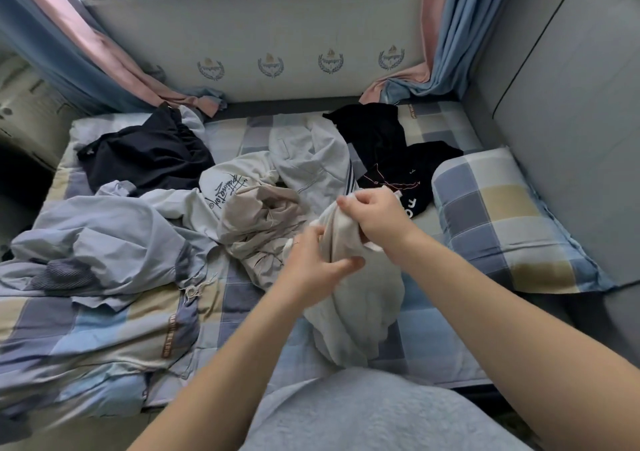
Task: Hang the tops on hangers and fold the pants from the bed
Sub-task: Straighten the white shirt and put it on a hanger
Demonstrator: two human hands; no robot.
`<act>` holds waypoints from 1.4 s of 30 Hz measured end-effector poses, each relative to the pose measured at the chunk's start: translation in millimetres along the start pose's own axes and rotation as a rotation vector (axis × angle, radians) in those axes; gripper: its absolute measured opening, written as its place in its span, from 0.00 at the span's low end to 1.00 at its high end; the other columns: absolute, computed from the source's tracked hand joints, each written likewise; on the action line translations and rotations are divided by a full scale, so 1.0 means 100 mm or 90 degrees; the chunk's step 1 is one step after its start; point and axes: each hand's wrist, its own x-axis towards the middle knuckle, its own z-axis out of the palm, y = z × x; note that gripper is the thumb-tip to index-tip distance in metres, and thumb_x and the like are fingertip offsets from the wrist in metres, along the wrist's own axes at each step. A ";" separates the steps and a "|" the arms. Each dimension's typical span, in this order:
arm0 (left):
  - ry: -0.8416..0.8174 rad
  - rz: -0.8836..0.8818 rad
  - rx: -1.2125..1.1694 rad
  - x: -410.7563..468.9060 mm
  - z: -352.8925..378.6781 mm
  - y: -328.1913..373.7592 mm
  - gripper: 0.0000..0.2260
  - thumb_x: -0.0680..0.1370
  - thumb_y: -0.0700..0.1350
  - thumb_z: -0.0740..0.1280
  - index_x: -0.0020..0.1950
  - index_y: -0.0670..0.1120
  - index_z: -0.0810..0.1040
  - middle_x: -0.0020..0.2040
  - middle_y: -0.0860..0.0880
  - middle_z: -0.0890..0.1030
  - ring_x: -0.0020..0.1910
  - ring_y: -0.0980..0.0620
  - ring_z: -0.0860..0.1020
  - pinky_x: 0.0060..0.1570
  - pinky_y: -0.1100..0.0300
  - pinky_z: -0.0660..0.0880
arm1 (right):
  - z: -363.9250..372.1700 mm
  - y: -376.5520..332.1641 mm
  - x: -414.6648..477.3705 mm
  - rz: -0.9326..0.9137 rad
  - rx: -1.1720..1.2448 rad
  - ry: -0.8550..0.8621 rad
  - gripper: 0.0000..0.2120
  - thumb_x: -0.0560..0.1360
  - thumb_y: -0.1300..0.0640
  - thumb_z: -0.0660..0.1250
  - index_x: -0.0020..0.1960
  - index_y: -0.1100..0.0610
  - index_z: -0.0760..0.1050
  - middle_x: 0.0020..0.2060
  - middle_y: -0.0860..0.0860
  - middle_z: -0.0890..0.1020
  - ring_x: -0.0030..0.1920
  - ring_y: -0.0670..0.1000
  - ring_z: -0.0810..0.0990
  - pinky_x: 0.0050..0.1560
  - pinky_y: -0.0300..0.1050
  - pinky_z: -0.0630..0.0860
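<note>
A bed (408,315) with a checked sheet sits under a window, strewn with clothes and hemmed in by curtains (446,35). Near its front edge, both hands lift a white garment (360,298) clear of the pile, probably to find its shape before hanging or folding. The left hand (311,270) pinches the bunched cloth lower down; the right hand (377,222) grips its upper end, fingers curled tight. A checked pillow (502,222) lies by the bed's right edge.

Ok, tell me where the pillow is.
Head view, right side of the bed: the pillow lies against the grey padded wall, just right of the black top.
</note>
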 end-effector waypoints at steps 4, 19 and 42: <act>0.245 0.088 0.028 -0.19 0.36 0.06 0.42 0.62 0.67 0.75 0.68 0.53 0.59 0.64 0.52 0.67 0.67 0.47 0.68 0.65 0.47 0.69 | -0.01 -0.43 0.00 0.042 0.155 0.025 0.15 0.82 0.58 0.65 0.40 0.66 0.75 0.35 0.61 0.78 0.37 0.57 0.81 0.38 0.53 0.82; 0.189 0.001 -0.369 0.29 -0.07 0.04 0.13 0.83 0.50 0.65 0.49 0.42 0.82 0.48 0.44 0.85 0.48 0.47 0.82 0.52 0.44 0.80 | -0.21 0.43 -0.18 0.031 0.082 0.035 0.14 0.77 0.58 0.72 0.61 0.51 0.76 0.62 0.50 0.80 0.63 0.50 0.78 0.66 0.47 0.75; 0.175 0.007 -0.101 0.35 -0.46 0.06 0.27 0.75 0.48 0.75 0.71 0.46 0.71 0.64 0.52 0.73 0.61 0.54 0.74 0.59 0.58 0.73 | -0.28 0.42 -0.29 0.153 0.288 0.003 0.12 0.82 0.61 0.63 0.40 0.58 0.74 0.32 0.54 0.80 0.29 0.49 0.80 0.29 0.41 0.78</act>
